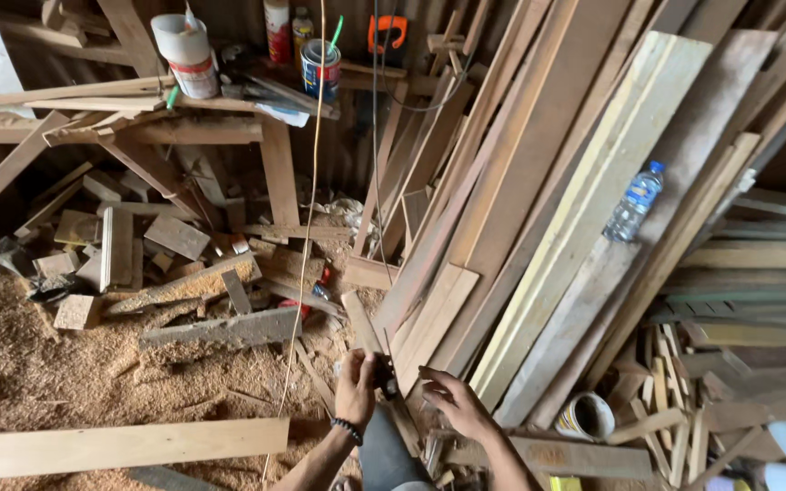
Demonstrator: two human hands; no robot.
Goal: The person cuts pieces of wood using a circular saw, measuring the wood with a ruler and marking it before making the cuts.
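Observation:
My left hand (355, 386), with a dark bead bracelet on the wrist, is closed on a small dark object (384, 375) held low in the middle of the view; what the object is I cannot tell. My right hand (452, 403) is just to its right, fingers spread and reaching toward the object's tip, near the foot of the leaning planks (539, 227). My knee in grey trousers (384, 450) is right beneath both hands.
Sawdust (38, 373) covers the floor at left, with a long board (120, 445) lying across it and wood offcuts (166, 264) piled behind. A plastic water bottle (634, 202) rests on the planks. A can (584, 416) lies at right; tins and bottles (320, 64) stand on a shelf.

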